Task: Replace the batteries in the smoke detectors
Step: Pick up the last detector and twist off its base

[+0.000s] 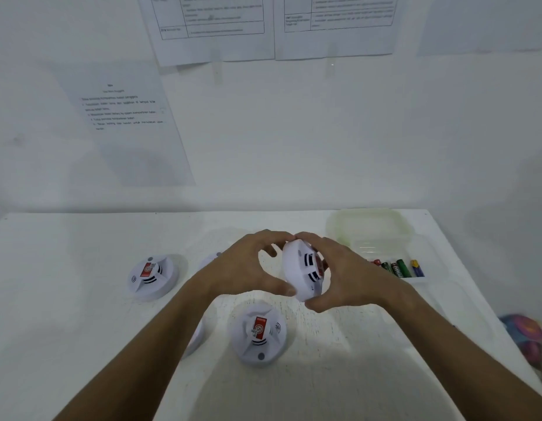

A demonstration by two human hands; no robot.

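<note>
Both hands grip one detector, held tilted above the surface.

I note the left hand (248, 265) and right hand (345, 278) each closed around the rim of the raised detector (300, 268), fingers on top, thumbs beneath. A second detector (259, 332) lies on the white surface (66, 299) below, a third (151, 276) to the left. Batteries (398, 267) lie in a clear tray (382, 238) at right.

White smoke detector (300, 270) tilted on edge, held; batteries (398, 268) perhaps boxed.
</note>
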